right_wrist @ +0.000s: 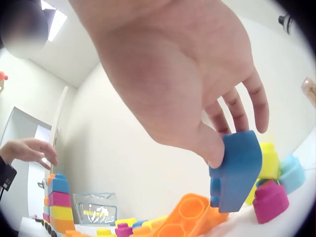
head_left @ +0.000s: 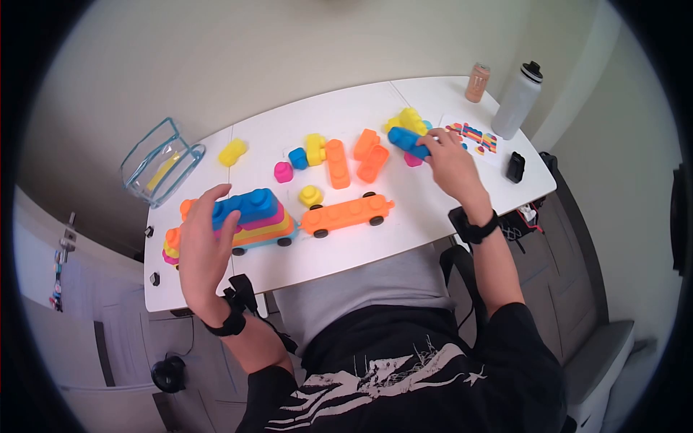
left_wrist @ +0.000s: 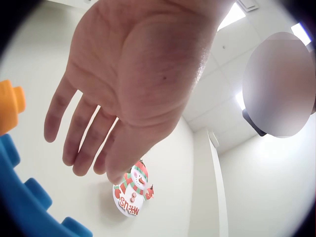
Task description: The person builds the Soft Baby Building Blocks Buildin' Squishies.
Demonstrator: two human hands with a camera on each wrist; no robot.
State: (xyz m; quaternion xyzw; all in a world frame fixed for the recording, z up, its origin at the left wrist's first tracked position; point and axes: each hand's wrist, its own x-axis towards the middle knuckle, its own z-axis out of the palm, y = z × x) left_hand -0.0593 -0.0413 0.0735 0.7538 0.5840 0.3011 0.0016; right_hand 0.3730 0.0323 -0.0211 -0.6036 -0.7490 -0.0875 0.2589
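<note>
My right hand (head_left: pixel 451 166) pinches a long blue block (right_wrist: pixel 238 170) between thumb and fingers, over the right part of the table. Right behind it lie yellow blocks (head_left: pixel 410 119) and a magenta block (right_wrist: pixel 270 201). My left hand (head_left: pixel 204 245) is held with loose, extended fingers beside a stacked block car, nothing in its grasp in the left wrist view. That car carries blue blocks (head_left: pixel 249 206) on top of magenta, yellow and orange layers over a light blue wheeled base (head_left: pixel 289 237). Joined to its right end is an orange wheeled base (head_left: pixel 346 213) with bare studs.
Loose orange blocks (head_left: pixel 338 164), a small blue block (head_left: pixel 298 158) and a yellow block (head_left: pixel 310 195) lie mid-table. A clear zip bag (head_left: pixel 162 162) stands at left. On the right are a picture sheet (head_left: pixel 473 137), a bottle (head_left: pixel 517 105), a can (head_left: pixel 477 83) and a black case (head_left: pixel 515 167).
</note>
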